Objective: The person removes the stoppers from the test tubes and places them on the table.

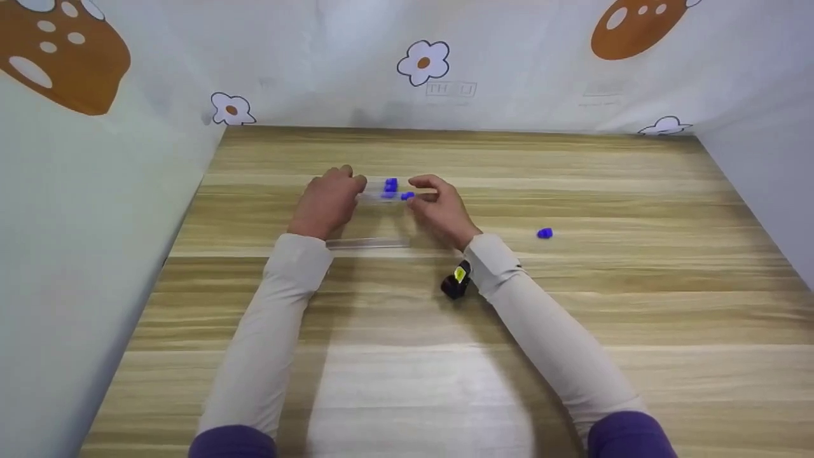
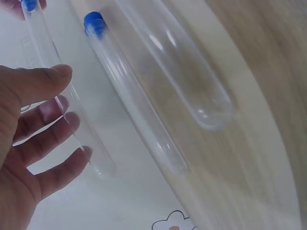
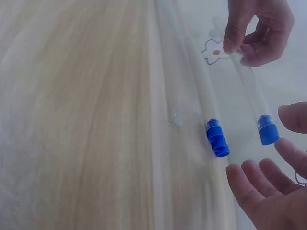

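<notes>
My left hand (image 1: 327, 202) pinches a clear test tube (image 2: 93, 143) between thumb and fingers, holding it above the table. A blue cap (image 3: 268, 129) sits on that tube's right end. Around this cap, my right hand (image 1: 444, 211) has its thumb and fingers spread; whether a fingertip touches the cap I cannot tell. Beneath the held tube lie clear tubes with blue caps (image 3: 217, 136), one capped tube (image 2: 139, 96) showing in the left wrist view. Closer to me lies a clear tube (image 1: 369, 243) with no cap visible on it.
Several small blue caps (image 1: 545, 233) sit bunched on the wooden table (image 1: 636, 286), right of my right hand. A black wrist device (image 1: 454, 286) with a yellow-green mark hangs at my right wrist. Behind the table rises a white patterned curtain (image 1: 331, 70).
</notes>
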A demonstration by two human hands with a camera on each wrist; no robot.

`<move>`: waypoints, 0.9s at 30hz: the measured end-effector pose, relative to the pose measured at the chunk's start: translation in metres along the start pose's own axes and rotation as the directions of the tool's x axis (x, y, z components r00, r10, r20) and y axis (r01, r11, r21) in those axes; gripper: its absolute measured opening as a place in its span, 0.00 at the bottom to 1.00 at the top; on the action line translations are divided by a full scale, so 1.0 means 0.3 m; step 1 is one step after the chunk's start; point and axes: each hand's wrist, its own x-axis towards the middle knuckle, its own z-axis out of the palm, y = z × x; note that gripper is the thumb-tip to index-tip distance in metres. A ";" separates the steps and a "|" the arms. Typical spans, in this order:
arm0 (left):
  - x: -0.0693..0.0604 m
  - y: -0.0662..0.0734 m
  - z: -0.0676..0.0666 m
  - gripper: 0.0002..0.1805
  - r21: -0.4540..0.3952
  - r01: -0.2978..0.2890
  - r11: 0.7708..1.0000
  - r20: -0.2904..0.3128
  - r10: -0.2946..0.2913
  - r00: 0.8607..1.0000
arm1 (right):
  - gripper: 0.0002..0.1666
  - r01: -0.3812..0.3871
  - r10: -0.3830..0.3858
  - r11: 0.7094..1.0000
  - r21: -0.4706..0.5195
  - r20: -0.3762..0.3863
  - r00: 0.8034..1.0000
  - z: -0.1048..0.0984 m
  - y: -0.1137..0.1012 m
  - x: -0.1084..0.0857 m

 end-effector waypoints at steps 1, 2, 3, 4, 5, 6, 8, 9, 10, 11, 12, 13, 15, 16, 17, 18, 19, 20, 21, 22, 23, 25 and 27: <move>0.000 0.004 -0.002 0.07 0.003 -0.004 1.000 -0.004 0.004 1.000 | 0.24 -0.005 0.005 1.000 0.020 -0.003 1.000 -0.002 -0.004 -0.002; 0.001 0.007 -0.004 0.08 0.005 -0.007 1.000 -0.008 0.008 1.000 | 0.24 -0.012 0.012 0.999 0.037 -0.005 1.000 -0.004 -0.008 -0.005; 0.001 0.010 -0.006 0.08 0.006 -0.011 1.000 -0.014 0.011 1.000 | 0.23 -0.016 0.016 0.998 0.053 -0.006 1.000 -0.007 -0.012 -0.008; 0.002 0.014 -0.006 0.08 0.005 -0.015 1.000 -0.021 0.015 1.000 | 0.23 -0.019 0.020 0.998 0.062 -0.007 1.000 -0.010 -0.013 -0.010; 0.003 0.017 -0.006 0.08 0.005 -0.019 1.000 -0.029 0.019 0.999 | 0.23 -0.022 0.023 0.998 0.066 -0.008 1.000 -0.013 -0.014 -0.012; 0.004 0.020 -0.006 0.07 0.005 -0.022 1.000 -0.038 0.022 0.999 | 0.22 -0.022 0.023 0.997 0.072 -0.010 1.000 -0.016 -0.015 -0.013; 0.006 0.027 -0.007 0.07 0.011 -0.034 0.999 -0.054 0.034 0.998 | 0.22 -0.023 0.024 0.997 0.078 -0.016 1.000 -0.023 -0.015 -0.016; 0.007 0.031 -0.007 0.07 0.014 -0.040 0.999 -0.063 0.041 0.997 | 0.21 -0.024 0.026 0.996 0.080 -0.020 0.999 -0.026 -0.015 -0.018; 0.008 0.035 -0.007 0.07 0.018 -0.045 0.999 -0.068 0.046 0.997 | 0.21 -0.027 0.029 0.996 0.085 -0.024 0.999 -0.028 -0.015 -0.020; 0.009 0.039 -0.008 0.06 0.023 -0.048 0.999 -0.072 0.050 0.996 | 0.21 -0.030 0.033 0.995 0.091 -0.028 0.999 -0.031 -0.016 -0.021; 0.009 0.044 -0.010 0.06 0.026 -0.053 0.998 -0.073 0.054 0.996 | 0.21 -0.035 0.038 0.995 0.096 -0.031 0.999 -0.033 -0.015 -0.023; 0.009 0.048 -0.012 0.06 0.028 -0.056 0.998 -0.073 0.058 0.996 | 0.21 -0.040 0.043 0.994 0.100 -0.032 0.999 -0.036 -0.015 -0.024; 0.009 0.056 -0.014 0.06 0.035 -0.061 0.998 -0.070 0.064 0.996 | 0.21 -0.047 0.051 0.992 0.114 -0.034 0.998 -0.040 -0.016 -0.028; 0.009 0.059 -0.014 0.06 0.038 -0.063 0.997 -0.066 0.065 0.996 | 0.21 -0.048 0.052 0.992 0.121 -0.033 0.998 -0.042 -0.015 -0.030; 0.009 0.062 -0.014 0.06 0.041 -0.066 0.997 -0.067 0.069 0.995 | 0.21 -0.048 0.052 0.991 0.126 -0.034 0.998 -0.045 -0.015 -0.032; 0.009 0.065 -0.014 0.06 0.049 -0.073 0.996 -0.071 0.076 0.995 | 0.20 -0.046 0.051 0.991 0.128 -0.035 0.998 -0.047 -0.016 -0.034; 0.008 0.068 -0.015 0.05 0.056 -0.078 0.995 -0.077 0.082 0.994 | 0.20 -0.043 0.048 0.991 0.129 -0.038 0.998 -0.050 -0.015 -0.036; 0.007 0.072 -0.015 0.05 0.062 -0.083 0.995 -0.083 0.088 0.993 | 0.19 -0.039 0.045 0.990 0.132 -0.040 0.998 -0.053 -0.015 -0.037; 0.006 0.075 -0.016 0.05 0.068 -0.088 0.994 -0.090 0.094 0.992 | 0.19 -0.036 0.042 0.991 0.132 -0.041 0.998 -0.056 -0.014 -0.038; 0.005 0.079 -0.017 0.04 0.076 -0.091 0.993 -0.095 0.098 0.991 | 0.18 -0.034 0.040 0.991 0.132 -0.044 0.998 -0.060 -0.013 -0.039; 0.004 0.082 -0.018 0.04 0.082 -0.095 0.992 -0.103 0.104 0.989 | 0.18 -0.034 0.041 0.991 0.133 -0.048 0.998 -0.063 -0.013 -0.040; 0.003 0.090 -0.021 0.03 0.095 -0.100 0.990 -0.107 0.110 0.988 | 0.17 -0.038 0.046 0.990 0.137 -0.054 0.998 -0.069 -0.011 -0.041; 0.003 0.098 -0.022 0.03 0.110 -0.105 0.988 -0.113 0.117 0.987 | 0.17 -0.046 0.055 0.989 0.143 -0.056 0.997 -0.074 -0.011 -0.042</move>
